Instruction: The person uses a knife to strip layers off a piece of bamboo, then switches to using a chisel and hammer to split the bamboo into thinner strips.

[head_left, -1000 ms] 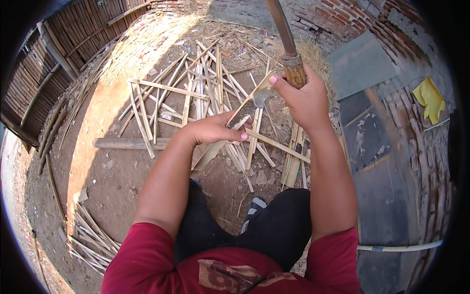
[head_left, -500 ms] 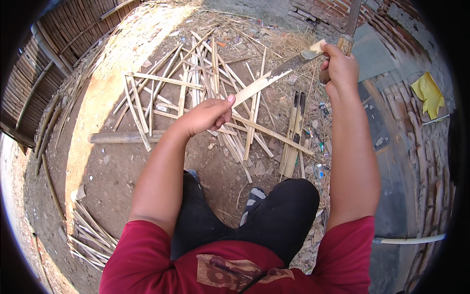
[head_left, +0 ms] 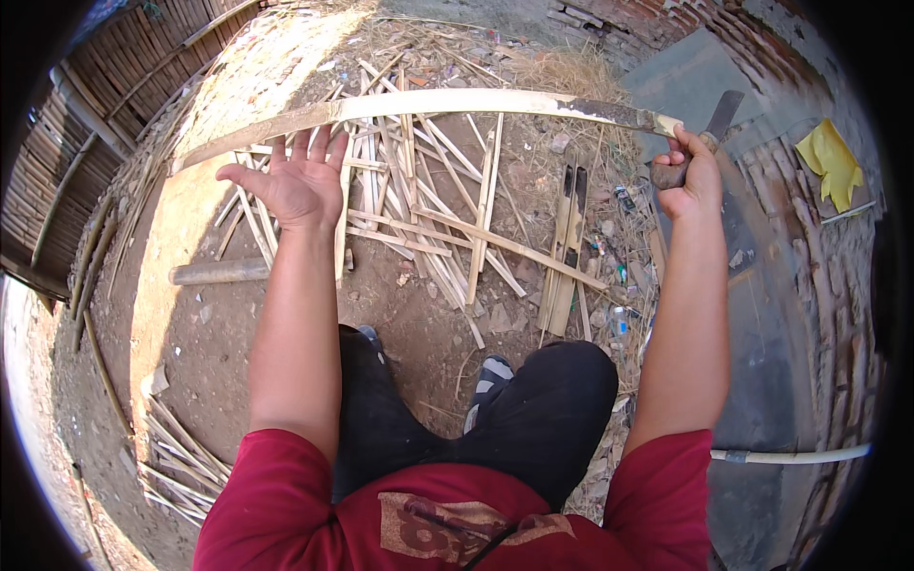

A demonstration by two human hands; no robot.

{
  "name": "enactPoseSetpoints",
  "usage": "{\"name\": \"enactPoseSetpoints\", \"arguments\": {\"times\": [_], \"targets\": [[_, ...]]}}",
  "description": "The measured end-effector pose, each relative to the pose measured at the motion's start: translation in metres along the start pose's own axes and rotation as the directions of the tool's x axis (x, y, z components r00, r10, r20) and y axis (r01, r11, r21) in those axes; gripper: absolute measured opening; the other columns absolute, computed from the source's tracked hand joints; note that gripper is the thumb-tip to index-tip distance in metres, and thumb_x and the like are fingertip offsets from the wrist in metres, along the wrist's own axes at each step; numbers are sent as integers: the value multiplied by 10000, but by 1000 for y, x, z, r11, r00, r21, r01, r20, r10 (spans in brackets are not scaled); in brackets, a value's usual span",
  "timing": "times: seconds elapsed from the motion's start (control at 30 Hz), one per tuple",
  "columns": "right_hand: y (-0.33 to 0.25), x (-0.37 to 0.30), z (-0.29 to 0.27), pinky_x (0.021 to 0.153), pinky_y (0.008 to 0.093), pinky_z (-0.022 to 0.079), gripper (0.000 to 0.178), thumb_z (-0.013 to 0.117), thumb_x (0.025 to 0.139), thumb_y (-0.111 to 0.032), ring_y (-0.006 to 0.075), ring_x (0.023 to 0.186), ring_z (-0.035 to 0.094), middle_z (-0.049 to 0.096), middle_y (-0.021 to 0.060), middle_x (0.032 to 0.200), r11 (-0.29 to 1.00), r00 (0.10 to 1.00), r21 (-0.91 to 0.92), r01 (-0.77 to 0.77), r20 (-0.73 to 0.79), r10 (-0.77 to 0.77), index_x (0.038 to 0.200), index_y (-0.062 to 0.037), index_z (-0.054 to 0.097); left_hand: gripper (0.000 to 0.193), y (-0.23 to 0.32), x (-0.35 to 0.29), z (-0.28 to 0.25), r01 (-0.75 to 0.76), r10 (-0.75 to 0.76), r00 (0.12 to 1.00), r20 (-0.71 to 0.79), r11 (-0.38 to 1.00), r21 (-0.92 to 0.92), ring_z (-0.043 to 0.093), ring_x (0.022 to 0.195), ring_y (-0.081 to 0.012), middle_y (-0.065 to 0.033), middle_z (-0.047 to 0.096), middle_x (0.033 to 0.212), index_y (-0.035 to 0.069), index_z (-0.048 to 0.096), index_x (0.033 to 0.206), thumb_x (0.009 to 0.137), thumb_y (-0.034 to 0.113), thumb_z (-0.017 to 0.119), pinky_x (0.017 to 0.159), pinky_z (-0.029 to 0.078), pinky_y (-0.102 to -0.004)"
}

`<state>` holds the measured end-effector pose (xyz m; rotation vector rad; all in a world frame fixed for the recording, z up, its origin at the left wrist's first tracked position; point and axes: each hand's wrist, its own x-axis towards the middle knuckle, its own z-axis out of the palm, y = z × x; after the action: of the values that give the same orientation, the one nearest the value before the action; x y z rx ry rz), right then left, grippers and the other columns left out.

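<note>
A long split bamboo strip [head_left: 438, 102] stretches across the far part of the view, pale in the middle and darker toward both ends. My right hand [head_left: 697, 173] is closed round the wooden handle of a large knife [head_left: 725, 112], its dark blade pointing up and right. The same hand pinches the strip's right end between thumb and fingers. My left hand [head_left: 300, 187] is open, palm up and fingers spread, just under the strip's left part. Its fingertips meet the strip's near edge; whether they touch it I cannot tell.
Many bamboo strips [head_left: 419, 205] lie crisscrossed on the dirt ahead. Two dark-edged bamboo pieces [head_left: 566, 247] and a bamboo pole [head_left: 221, 272] lie nearby. More strips [head_left: 181, 462] are at lower left. A yellow sheet [head_left: 830, 167] lies right, by a brick wall.
My left hand has let go of the strip, moved left and opened. The strip now lies more level, reaching far left. My right hand has shifted right and down, tilting the knife rightward.
</note>
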<state>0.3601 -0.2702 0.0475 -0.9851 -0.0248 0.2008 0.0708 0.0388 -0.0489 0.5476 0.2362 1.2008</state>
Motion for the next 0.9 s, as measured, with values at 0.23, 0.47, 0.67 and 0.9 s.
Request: {"name": "enactPoseSetpoints", "arguments": {"times": [0.23, 0.47, 0.67, 0.9], "targets": [[73, 4, -43, 566, 262, 441, 178, 715, 864, -17, 77, 602, 478, 590, 36, 854, 978, 981, 74, -194, 10, 194, 996, -54, 601, 1031, 82, 40, -28, -312, 288, 917, -276, 949, -46, 540, 1257, -415, -226, 413, 1336, 32, 122, 1523, 905, 778, 477, 1115, 450, -529], [153, -20, -61, 548, 269, 447, 212, 768, 915, -229, 83, 582, 469, 600, 13, 805, 923, 943, -197, -332, -81, 322, 1005, -83, 643, 408, 128, 35, -35, -279, 277, 949, -149, 960, 5, 282, 579, -135, 6, 320, 657, 103, 430, 844, 1059, 447, 383, 546, 295, -302], [174, -19, -94, 518, 285, 431, 265, 770, 925, -331, 104, 577, 466, 526, -26, 725, 854, 918, -336, -397, -138, 372, 904, -119, 613, 512, 84, 2, 13, -369, 411, 901, -135, 893, 256, 263, 577, -130, -3, 335, 715, 69, 455, 954, 1096, 531, 287, 535, 286, -283], [117, -11, -137, 469, 228, 393, 305, 741, 944, -336, 55, 507, 444, 480, -52, 658, 659, 951, -728, -186, 36, 308, 834, -130, 544, 536, -50, -36, 62, -205, 203, 978, 38, 929, 309, 340, 578, -110, 5, 386, 696, 115, 413, 818, 1068, 587, 375, 545, 327, -283]]}}
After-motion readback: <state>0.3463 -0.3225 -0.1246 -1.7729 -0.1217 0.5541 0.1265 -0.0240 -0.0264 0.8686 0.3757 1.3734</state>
